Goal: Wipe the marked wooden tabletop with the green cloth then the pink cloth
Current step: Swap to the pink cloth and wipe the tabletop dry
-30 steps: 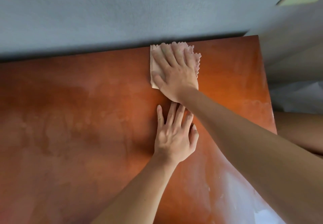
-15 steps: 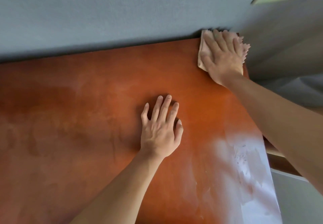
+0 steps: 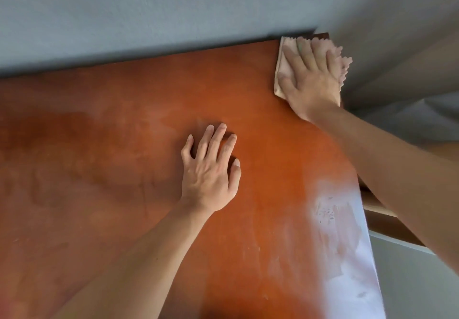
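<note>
The reddish-brown wooden tabletop [image 3: 124, 169] fills most of the view and shows pale smears. A folded pink cloth [image 3: 283, 70] lies in the table's far right corner, its frayed edge hanging past the right rim. My right hand [image 3: 310, 82] presses flat on top of the cloth, fingers spread toward the wall. My left hand [image 3: 211, 169] rests palm down on the bare wood near the middle, fingers apart, holding nothing. No green cloth is in view.
A grey wall [image 3: 173, 7] runs along the table's far edge. Bright glare and whitish streaks [image 3: 335, 231] cover the near right part of the top. Beyond the right edge are a wall corner and pale surfaces [image 3: 409, 281] lower down.
My right hand slid the pink cloth rightward along the far edge, from the middle into the far right corner. My left hand stayed flat on the wood.
</note>
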Action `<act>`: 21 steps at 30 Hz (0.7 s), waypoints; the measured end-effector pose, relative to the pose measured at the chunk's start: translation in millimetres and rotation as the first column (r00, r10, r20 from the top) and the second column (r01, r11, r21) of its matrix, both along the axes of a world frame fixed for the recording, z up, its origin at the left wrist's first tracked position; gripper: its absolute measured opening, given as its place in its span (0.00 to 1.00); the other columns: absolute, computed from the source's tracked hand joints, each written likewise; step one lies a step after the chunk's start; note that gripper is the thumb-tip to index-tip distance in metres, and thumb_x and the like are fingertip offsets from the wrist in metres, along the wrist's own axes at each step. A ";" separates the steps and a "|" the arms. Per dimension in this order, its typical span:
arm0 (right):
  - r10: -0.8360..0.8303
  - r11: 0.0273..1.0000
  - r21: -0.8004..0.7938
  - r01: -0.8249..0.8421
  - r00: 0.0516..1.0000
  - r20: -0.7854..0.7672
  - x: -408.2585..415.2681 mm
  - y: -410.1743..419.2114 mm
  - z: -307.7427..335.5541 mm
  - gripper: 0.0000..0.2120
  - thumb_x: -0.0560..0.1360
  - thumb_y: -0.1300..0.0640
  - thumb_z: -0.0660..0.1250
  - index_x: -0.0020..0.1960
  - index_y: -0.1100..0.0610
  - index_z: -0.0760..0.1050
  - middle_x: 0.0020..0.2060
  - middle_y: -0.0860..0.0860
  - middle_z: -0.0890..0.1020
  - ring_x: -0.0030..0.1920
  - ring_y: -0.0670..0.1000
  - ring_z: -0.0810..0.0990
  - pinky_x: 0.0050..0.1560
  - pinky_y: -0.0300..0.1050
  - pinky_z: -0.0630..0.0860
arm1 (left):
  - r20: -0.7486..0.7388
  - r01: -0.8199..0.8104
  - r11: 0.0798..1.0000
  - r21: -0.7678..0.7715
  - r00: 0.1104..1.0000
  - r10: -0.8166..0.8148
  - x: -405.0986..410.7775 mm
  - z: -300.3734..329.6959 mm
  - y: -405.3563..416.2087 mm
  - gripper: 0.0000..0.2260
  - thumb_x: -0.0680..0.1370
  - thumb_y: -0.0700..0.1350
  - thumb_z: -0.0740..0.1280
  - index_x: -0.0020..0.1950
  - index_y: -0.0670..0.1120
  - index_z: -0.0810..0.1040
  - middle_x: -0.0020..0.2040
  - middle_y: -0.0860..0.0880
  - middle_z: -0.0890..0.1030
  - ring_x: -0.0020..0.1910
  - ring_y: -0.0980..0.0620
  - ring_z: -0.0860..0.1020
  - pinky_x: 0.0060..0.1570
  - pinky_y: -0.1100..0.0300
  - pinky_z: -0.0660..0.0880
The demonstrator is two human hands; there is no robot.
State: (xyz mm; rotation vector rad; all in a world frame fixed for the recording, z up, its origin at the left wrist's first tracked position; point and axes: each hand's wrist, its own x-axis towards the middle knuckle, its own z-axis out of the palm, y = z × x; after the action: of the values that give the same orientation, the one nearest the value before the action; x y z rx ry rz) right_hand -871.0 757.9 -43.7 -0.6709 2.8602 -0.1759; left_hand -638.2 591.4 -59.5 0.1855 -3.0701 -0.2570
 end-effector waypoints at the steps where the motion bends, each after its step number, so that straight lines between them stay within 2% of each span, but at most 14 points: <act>1: 0.012 1.000 0.016 -0.012 1.000 -0.008 15.0 5.0 0.4 0.31 0.82 0.40 0.44 0.83 0.48 0.52 0.83 0.51 0.52 0.82 0.56 0.45 0.80 0.60 0.40 | -0.002 0.000 1.000 0.001 1.000 0.000 -0.1 0.2 -0.1 0.22 0.81 0.53 0.57 0.73 0.47 0.73 0.78 0.45 0.68 0.78 0.43 0.65 0.74 0.36 0.57; 6: 0.043 0.999 0.032 -0.044 0.999 0.025 113.3 32.5 0.4 0.32 0.83 0.40 0.42 0.84 0.51 0.49 0.83 0.53 0.51 0.82 0.56 0.43 0.80 0.62 0.40 | -0.048 -0.016 1.000 0.015 0.999 0.017 -0.5 1.9 2.0 0.22 0.81 0.52 0.58 0.72 0.46 0.74 0.77 0.45 0.70 0.77 0.43 0.66 0.74 0.37 0.58; 10: 0.104 0.995 -0.001 -0.104 0.995 -0.001 178.2 49.3 -4.3 0.31 0.84 0.41 0.48 0.83 0.54 0.54 0.82 0.55 0.56 0.82 0.59 0.47 0.80 0.61 0.40 | -0.098 -0.013 0.999 0.032 0.995 0.016 0.3 1.8 2.7 0.21 0.81 0.51 0.59 0.71 0.44 0.75 0.76 0.44 0.71 0.77 0.42 0.67 0.74 0.36 0.60; 15: 0.121 0.992 -0.021 -0.121 0.993 -0.004 183.4 49.2 -5.4 0.31 0.83 0.42 0.48 0.82 0.53 0.58 0.82 0.55 0.58 0.82 0.60 0.50 0.80 0.63 0.45 | -0.122 -0.012 0.999 0.044 0.992 0.017 2.7 -2.0 1.3 0.21 0.81 0.51 0.61 0.71 0.45 0.75 0.76 0.44 0.71 0.77 0.43 0.67 0.74 0.37 0.59; 18: 0.139 0.990 -0.014 -0.139 0.990 -0.007 170.4 44.7 -5.6 0.31 0.82 0.41 0.48 0.82 0.52 0.58 0.81 0.54 0.58 0.82 0.60 0.51 0.79 0.61 0.41 | -0.119 -0.015 0.999 0.047 0.993 0.021 2.4 -3.7 0.5 0.21 0.81 0.51 0.61 0.72 0.45 0.75 0.76 0.45 0.71 0.77 0.43 0.67 0.75 0.38 0.58; 21: 0.145 0.989 0.033 -0.145 0.989 0.007 141.6 34.0 -5.0 0.32 0.83 0.40 0.44 0.83 0.51 0.54 0.83 0.53 0.54 0.82 0.58 0.46 0.79 0.59 0.37 | -0.092 -0.013 0.998 0.058 0.996 0.018 2.6 -4.2 0.8 0.22 0.80 0.52 0.61 0.72 0.46 0.74 0.77 0.45 0.70 0.78 0.44 0.65 0.76 0.40 0.56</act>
State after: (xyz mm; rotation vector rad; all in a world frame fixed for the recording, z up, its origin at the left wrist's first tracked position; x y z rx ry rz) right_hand -729.4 792.0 -48.6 -0.8664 2.7895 -0.1070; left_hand -635.7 592.2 -63.7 0.1944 -2.9699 -0.3433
